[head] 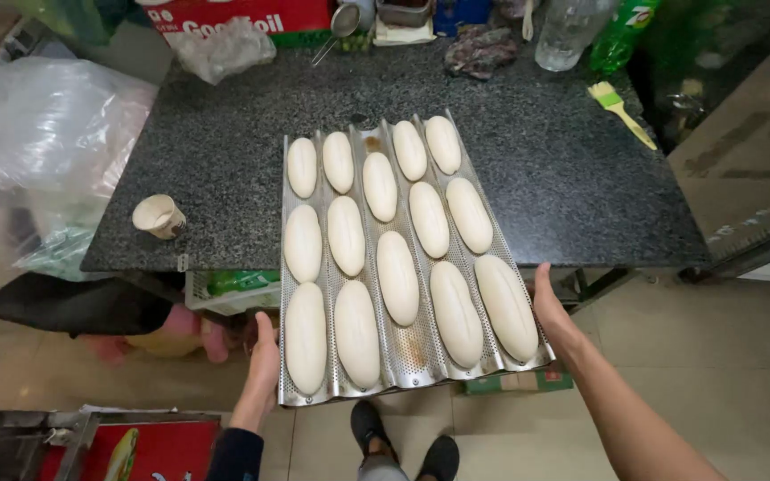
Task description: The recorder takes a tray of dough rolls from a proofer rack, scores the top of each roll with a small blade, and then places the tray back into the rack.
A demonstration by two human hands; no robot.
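Observation:
A perforated, corrugated metal baking tray (413, 349) rests partly on the dark granite counter (225, 151) and juts out over its front edge. Several pale, oblong raw dough loaves (397, 277) lie in its channels; one spot in the middle channel near me is bare. My left hand (263, 367) grips the tray's near left edge. My right hand (549, 303) holds its right edge. Both hands are closed on the tray.
A small paper cup (159, 216) stands at the counter's left front. A yellow-green pastry brush (621, 111) lies at the right. Plastic bags (46, 142), a clear bottle (567, 34), a strainer (344, 22) and boxes crowd the back and left. My shoes (403, 445) stand on tile floor below.

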